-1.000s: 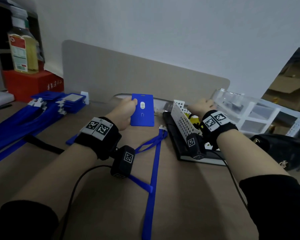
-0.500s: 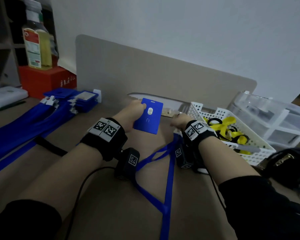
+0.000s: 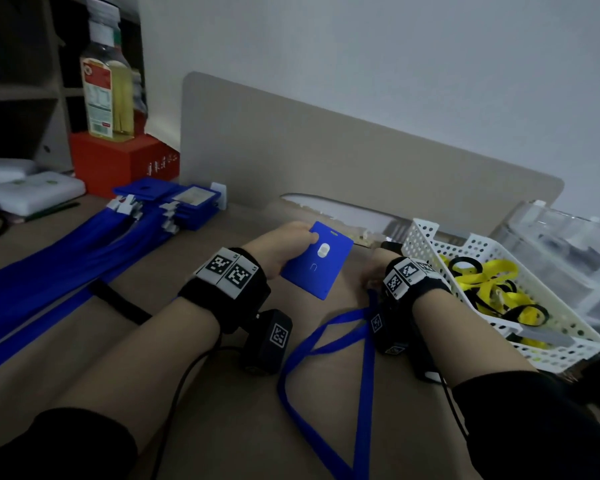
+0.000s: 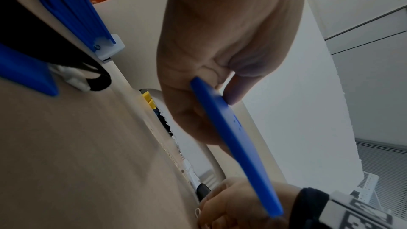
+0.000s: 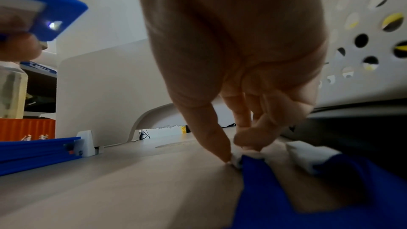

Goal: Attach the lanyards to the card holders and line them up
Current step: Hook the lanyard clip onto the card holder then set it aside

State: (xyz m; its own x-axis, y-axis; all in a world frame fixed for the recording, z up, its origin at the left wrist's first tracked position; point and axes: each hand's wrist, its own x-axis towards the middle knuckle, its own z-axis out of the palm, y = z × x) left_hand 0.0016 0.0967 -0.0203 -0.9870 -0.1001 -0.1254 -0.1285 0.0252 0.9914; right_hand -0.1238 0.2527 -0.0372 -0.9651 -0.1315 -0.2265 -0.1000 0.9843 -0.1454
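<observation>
Attaching step in hand: left hand (image 3: 284, 249) grips the holder (image 3: 317, 259) above mid-bench; right hand (image 5: 237, 79) pinches the lanyard (image 3: 362, 358) clip (image 5: 236, 159) on the bench. Next, clip must meet the holder's slot.

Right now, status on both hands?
Left hand holds card holder, raised. Right hand pinches lanyard clip on desk. Not yet attached. Nothing between them.

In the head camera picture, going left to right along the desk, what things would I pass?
White boxes → red box with bottle on it → finished blue card holders → left hand → held card holder → right hand → white basket → clear drawer unit.
</observation>
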